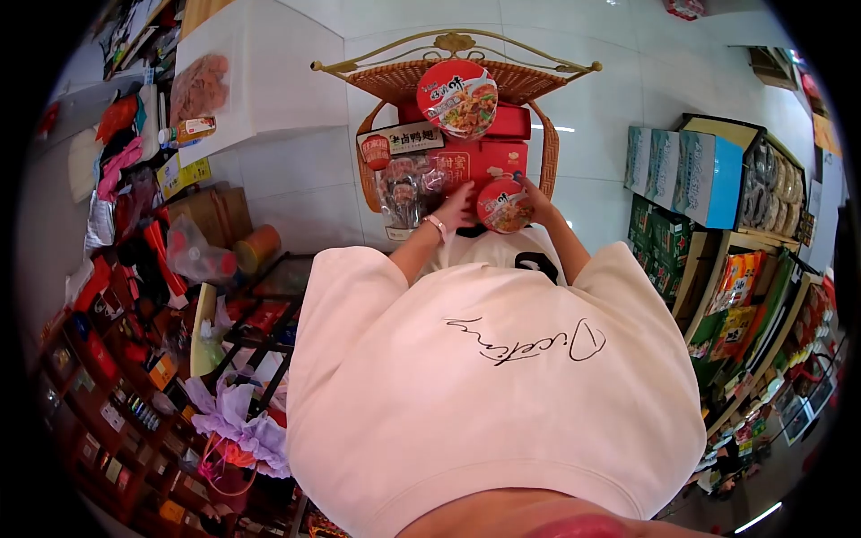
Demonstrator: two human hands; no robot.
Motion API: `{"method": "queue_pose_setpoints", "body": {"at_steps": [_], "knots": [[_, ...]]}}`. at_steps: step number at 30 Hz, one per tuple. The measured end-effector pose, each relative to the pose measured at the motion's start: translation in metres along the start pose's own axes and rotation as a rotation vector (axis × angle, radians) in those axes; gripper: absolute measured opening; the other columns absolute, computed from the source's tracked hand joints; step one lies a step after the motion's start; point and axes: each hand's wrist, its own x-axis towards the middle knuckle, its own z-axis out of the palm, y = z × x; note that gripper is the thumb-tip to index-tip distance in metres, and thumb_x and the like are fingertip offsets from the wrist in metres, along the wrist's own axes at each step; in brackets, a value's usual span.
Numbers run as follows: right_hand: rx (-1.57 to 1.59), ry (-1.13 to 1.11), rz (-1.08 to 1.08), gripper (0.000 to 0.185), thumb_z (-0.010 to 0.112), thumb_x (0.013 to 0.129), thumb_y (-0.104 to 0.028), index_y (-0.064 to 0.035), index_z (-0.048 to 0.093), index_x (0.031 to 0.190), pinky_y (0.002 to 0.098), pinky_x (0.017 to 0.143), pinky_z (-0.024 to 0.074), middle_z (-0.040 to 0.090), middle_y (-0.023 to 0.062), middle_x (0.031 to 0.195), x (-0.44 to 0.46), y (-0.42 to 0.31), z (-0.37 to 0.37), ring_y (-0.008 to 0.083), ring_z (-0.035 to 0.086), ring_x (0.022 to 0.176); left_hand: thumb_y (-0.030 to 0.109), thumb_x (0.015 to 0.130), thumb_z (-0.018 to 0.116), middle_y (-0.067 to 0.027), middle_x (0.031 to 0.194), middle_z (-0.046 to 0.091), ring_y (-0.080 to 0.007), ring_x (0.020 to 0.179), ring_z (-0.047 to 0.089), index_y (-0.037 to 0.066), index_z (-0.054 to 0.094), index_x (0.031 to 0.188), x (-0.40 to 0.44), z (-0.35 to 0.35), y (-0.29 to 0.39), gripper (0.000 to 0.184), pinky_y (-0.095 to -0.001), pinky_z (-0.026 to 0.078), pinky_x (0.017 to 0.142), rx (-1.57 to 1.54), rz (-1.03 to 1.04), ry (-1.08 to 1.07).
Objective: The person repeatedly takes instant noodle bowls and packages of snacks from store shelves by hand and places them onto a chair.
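A red-rimmed noodle bowl (505, 205) sits between my two hands, low in front of my body. My left hand (456, 206) is at its left side, and my right hand (535, 201) curls round its right side. A larger-looking noodle bowl (457, 100) stands farther off, near the chair's backrest. Beneath and behind them are red boxes (489, 159) on a wicker chair (549, 148). A clear pack of dark food with a printed label (408, 184) lies left of the boxes, close to my left hand.
At the left are a white counter (269, 81), a cardboard box (211, 215), a plastic jug (199, 254) and crowded shelves. Stacked cartons (708, 179) and packaged goods stand at the right. A purple-wrapped basket (235, 426) is at the lower left.
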Motion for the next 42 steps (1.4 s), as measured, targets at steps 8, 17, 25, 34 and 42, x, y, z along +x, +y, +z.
{"method": "queue_pose_setpoints", "body": {"at_steps": [8,17,25,34,42], "knots": [[-0.023,-0.237,-0.245,0.055,0.05,0.076,-0.042,-0.0136,0.037,0.122,0.0446,0.079,0.0413,0.04,0.0103,0.121,0.013,-0.022,0.041,0.0277,0.044,0.106,0.039,0.078,0.05,-0.0033,0.103,0.054,-0.0193,0.092,0.053,0.016,0.047,0.11,0.0,0.005,-0.013,0.039,-0.0352,0.046,0.069,-0.232,0.632,0.337],[-0.074,-0.205,-0.271,0.056,0.057,0.072,-0.029,-0.0145,0.034,0.121,0.0479,0.08,0.0403,0.041,0.0104,0.119,0.038,-0.03,0.066,0.0307,0.043,0.107,0.031,0.081,0.049,-0.0008,0.09,0.054,-0.0147,0.082,0.049,0.014,0.052,0.097,-0.025,-0.015,0.002,0.024,-0.0339,0.043,0.065,-0.46,0.606,0.318],[-0.098,-0.298,-0.374,0.056,0.054,0.076,-0.043,-0.0147,0.036,0.121,0.0393,0.082,0.0384,0.044,0.0068,0.117,0.03,-0.025,0.016,0.0229,0.046,0.1,0.031,0.08,0.051,-0.0022,0.089,0.06,-0.0129,0.077,0.055,0.011,0.054,0.1,-0.003,-0.04,-0.125,0.028,-0.0291,0.044,0.067,-0.426,0.696,0.65],[-0.754,-0.399,-0.396,0.019,0.056,0.075,-0.026,-0.0116,0.053,0.088,0.032,0.067,0.0431,0.052,0.0009,0.077,0.058,0.021,-0.098,0.0132,0.051,0.074,0.03,0.077,0.052,-0.0025,0.085,0.059,-0.0134,0.068,0.051,0.01,0.057,0.098,0.076,0.067,-0.4,0.029,-0.0279,0.042,0.057,-0.686,0.435,0.852],[-1.978,-0.504,-0.751,0.02,0.055,0.072,-0.023,-0.0064,0.055,0.061,0.0315,0.045,0.0425,0.053,0.0071,0.055,0.095,0.024,-0.117,0.0172,0.053,0.051,0.027,0.068,0.053,-0.0202,0.092,0.06,-0.0348,0.089,0.056,0.003,0.064,0.087,0.177,0.202,-0.524,0.033,-0.0383,0.044,0.077,-0.859,0.444,1.222]]}}
